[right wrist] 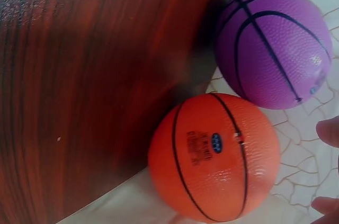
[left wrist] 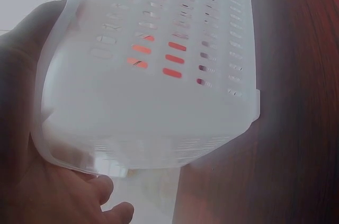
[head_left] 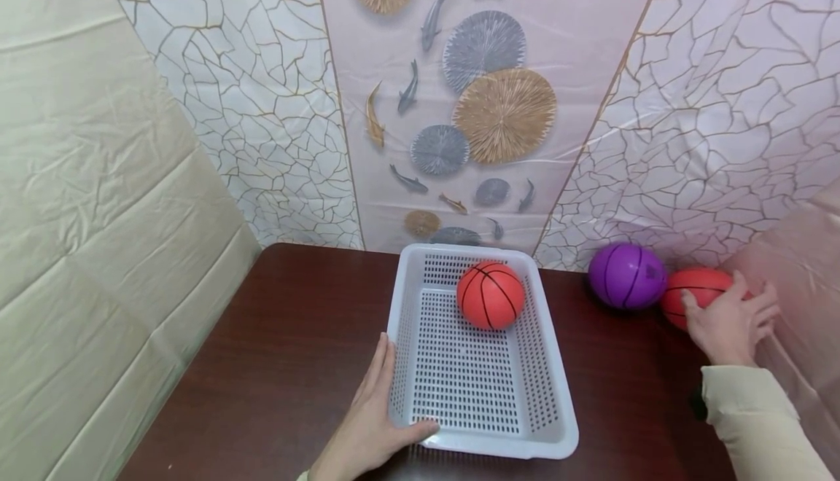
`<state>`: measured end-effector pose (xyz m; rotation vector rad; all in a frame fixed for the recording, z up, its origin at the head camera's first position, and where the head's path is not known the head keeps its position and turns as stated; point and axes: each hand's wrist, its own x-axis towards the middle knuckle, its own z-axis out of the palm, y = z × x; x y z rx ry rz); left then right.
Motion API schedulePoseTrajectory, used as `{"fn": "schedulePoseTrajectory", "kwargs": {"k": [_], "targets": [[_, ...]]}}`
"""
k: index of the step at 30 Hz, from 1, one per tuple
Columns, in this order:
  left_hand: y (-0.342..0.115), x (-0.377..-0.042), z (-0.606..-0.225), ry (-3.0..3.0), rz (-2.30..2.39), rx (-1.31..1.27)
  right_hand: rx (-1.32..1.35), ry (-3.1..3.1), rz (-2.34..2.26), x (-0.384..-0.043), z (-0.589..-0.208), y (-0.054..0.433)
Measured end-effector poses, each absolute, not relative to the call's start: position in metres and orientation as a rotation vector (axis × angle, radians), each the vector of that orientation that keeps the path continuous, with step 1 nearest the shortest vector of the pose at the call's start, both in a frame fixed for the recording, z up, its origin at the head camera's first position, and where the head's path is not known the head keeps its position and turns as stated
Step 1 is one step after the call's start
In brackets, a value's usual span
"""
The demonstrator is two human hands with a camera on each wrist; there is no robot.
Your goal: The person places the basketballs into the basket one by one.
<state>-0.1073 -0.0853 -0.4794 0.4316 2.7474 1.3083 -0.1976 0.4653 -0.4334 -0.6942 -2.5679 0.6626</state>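
Observation:
A white perforated plastic basket (head_left: 446,437) stands on the dark wooden table, with a red toy basketball (head_left: 491,295) inside toward its far right. My left hand (head_left: 370,419) rests at the basket's near left corner, fingers straight along the outer side and thumb over the near rim. In the left wrist view, that hand (left wrist: 58,195) lies along the rim. At the far right, my right hand (head_left: 728,321) is spread over a second red basketball (head_left: 698,288). The right wrist view shows this orange-red ball (right wrist: 214,158) beside a purple basketball (right wrist: 273,46), with fingertips (right wrist: 328,131) apart from both.
The purple ball (head_left: 626,275) sits at the table's back edge, close to the patterned wall covering (head_left: 715,153). Pinkish fabric (head_left: 803,284) borders the right side, and pale fabric (head_left: 131,262) hangs on the left. Brown tabletop (head_left: 275,364) extends left of the basket.

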Motion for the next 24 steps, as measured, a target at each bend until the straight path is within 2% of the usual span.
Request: {"fn": "schedulePoseTrajectory", "kwargs": {"k": [24], "targets": [[-0.086,-0.107,-0.476,2.776,1.320,0.489,-0.570,-2.636,0.648,-0.200,-0.455,0.479]]}}
